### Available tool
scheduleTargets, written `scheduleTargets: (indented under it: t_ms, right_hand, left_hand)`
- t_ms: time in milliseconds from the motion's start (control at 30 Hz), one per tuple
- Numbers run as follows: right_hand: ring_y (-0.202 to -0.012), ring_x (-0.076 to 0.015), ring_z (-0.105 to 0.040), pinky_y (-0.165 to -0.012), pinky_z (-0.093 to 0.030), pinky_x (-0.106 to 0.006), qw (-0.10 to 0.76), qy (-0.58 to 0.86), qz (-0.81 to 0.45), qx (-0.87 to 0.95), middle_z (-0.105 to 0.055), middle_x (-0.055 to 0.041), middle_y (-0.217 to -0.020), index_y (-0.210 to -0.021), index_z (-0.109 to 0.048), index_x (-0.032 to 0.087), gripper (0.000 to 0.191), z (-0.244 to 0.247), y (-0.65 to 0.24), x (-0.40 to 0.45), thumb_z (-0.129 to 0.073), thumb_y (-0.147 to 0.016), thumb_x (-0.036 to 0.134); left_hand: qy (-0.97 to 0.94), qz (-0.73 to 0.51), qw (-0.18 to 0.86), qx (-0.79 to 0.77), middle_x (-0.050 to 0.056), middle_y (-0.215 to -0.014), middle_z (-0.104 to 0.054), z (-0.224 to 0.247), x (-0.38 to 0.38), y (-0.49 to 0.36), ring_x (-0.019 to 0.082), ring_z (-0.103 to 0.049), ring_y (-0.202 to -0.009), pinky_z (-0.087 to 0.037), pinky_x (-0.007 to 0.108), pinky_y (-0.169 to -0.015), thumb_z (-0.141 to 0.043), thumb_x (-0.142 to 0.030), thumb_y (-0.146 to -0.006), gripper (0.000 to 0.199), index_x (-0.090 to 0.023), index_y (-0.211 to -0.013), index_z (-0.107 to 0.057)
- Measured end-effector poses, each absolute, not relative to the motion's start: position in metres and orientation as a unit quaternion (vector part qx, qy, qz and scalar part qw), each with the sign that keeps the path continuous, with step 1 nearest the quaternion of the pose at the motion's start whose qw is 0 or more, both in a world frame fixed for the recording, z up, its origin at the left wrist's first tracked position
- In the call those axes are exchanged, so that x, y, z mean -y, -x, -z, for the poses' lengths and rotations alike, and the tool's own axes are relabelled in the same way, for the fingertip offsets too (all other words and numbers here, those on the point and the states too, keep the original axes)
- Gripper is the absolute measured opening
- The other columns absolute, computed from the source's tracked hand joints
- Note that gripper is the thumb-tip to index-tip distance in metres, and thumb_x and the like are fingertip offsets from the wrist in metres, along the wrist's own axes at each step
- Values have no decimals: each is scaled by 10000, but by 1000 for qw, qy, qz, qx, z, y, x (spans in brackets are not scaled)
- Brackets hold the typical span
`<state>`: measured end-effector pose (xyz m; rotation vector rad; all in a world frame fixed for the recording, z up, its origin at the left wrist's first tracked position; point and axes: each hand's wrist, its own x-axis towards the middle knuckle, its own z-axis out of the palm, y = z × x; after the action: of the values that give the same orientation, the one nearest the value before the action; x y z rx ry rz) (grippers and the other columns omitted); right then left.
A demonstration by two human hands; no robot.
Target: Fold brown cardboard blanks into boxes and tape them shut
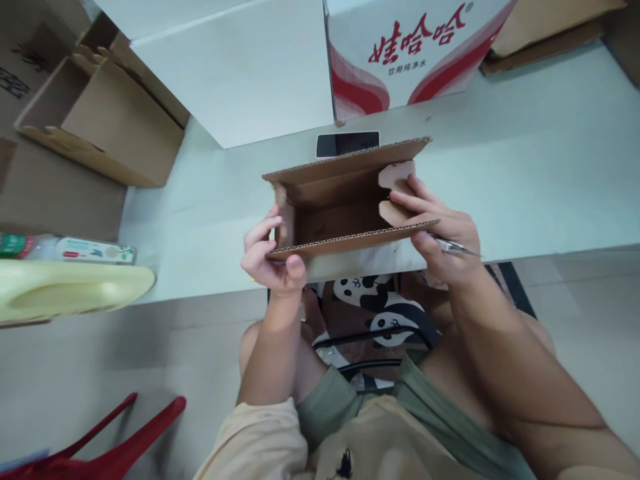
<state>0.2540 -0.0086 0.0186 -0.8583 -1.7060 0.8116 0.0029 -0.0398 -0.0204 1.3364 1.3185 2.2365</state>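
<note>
A small brown cardboard box (340, 212) is held up over the near edge of the table, its open top facing me and its inside bare. My left hand (270, 257) grips the left end, thumb on the near side and fingers at the end flap. At the right end, my right hand (443, 233) is closed on the box, its fingers against two rounded inner flaps (395, 212). A slim, pointed silver metal tool (454, 247) is also tucked in the right hand; its exact kind is unclear. Long flaps stand up along both sides of the box.
Behind the box lies a dark-screened phone (348, 143) on the pale table (540, 160). A red-and-white carton (415, 60) and a large white box (240, 73) stand behind. Open cardboard boxes (120, 120), a bottle (43, 247) and a pale yellow object (75, 287) are left.
</note>
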Motion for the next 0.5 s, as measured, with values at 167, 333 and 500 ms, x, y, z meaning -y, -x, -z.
scheduleTargets:
  t_ms: [167,333,500]
  right_hand:
    - [-1392,-312,-546,-1173,-456,-567,542,331,-292,715,-753,-56,-1209,-1009,-758,260,265,-12,-250,10,-599,-939,460]
    - [-1225,-294,-674,-973,-598,-477,590,393,-266,654,-769,-62,-1008,-1217,-653,278,313,3,-241,8,-621,-936,414]
    - [-1332,-302,-571,-992,-583,-493,562,453,-238,650,-575,-109,-1402,-1479,-345,348,679,5,-243,-2,-670,-885,401]
  left_hand:
    - [-581,-695,12,-423,-32,-814,-683,14,30,2,205,-738,-870,-571,466,-899,-628,-598,-863,409,-263,-977,-425]
    - [-612,-625,17,-484,33,-1003,-721,9,27,11,193,-722,-1024,-547,396,-980,-556,-458,-963,330,-230,-1202,-550]
    - [-639,-562,112,-513,77,-1502,-523,13,24,26,285,-472,-1445,-364,467,-1222,-560,-560,-938,495,-294,-1355,-574]
